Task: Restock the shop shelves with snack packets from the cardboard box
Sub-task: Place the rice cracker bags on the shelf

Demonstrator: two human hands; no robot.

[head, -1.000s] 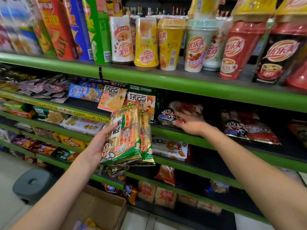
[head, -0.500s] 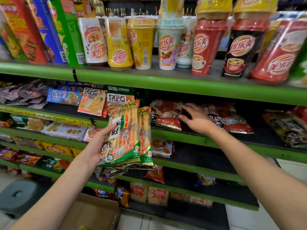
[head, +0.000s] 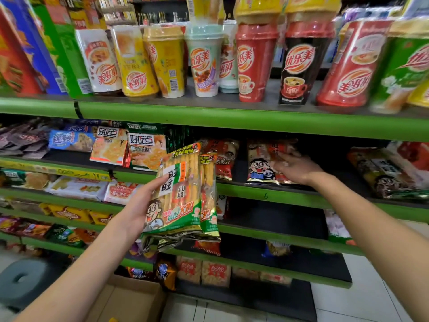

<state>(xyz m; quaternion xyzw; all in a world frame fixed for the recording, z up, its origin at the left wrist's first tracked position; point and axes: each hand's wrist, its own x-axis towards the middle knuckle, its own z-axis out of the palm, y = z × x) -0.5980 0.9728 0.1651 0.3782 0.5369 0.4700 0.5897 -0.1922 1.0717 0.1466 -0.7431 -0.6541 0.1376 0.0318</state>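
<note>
My left hand point(head: 139, 205) grips a stack of green-and-yellow snack packets point(head: 183, 194), held upright in front of the middle shelves. My right hand point(head: 294, 168) reaches into the second shelf point(head: 267, 194) and lies flat, fingers spread, on a red cartoon-printed packet point(head: 262, 168) lying there. Another red packet point(head: 222, 159) lies just left of it, partly hidden behind the held stack. The cardboard box point(head: 130, 303) stands open on the floor below my left arm; only a scrap of its contents shows.
Tall drink cups point(head: 255, 61) line the top shelf. Biscuit packs point(head: 109, 147) fill the second shelf's left side, more red packets point(head: 390, 173) its right. A dark bare stretch of the third shelf point(head: 274, 217) lies under my right hand. A grey stool point(head: 21, 280) stands at lower left.
My right hand has slid to the right along the second shelf, from the left red packet onto the one beside it. My left hand still holds the stack, and my view has shifted right.
</note>
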